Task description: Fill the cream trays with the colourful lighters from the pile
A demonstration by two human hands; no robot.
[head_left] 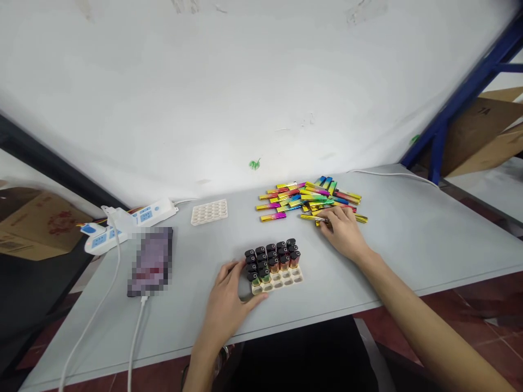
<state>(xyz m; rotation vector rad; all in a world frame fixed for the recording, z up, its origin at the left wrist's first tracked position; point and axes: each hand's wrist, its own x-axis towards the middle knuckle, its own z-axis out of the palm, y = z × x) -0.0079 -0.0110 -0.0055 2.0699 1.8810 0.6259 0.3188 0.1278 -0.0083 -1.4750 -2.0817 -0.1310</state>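
Note:
A cream tray [291, 279] with round holes stands near the table's front edge, and several black-capped lighters [273, 256] stand upright in its rear rows. My left hand [231, 299] rests against the tray's left side, fingers curled on its corner. Farther back lies a heap of shiny multicoloured lighters [308, 197]. My right hand [341, 228] reaches into the near edge of that heap, its fingers pinched around one gold lighter [316, 218].
A second, empty cream tray [209, 212] lies at the back. Left of it are white power strips [134, 218] with cables and a phone [151, 260] on a charging cable. Cardboard boxes [482, 136] and a blue frame [461, 98] stand at right.

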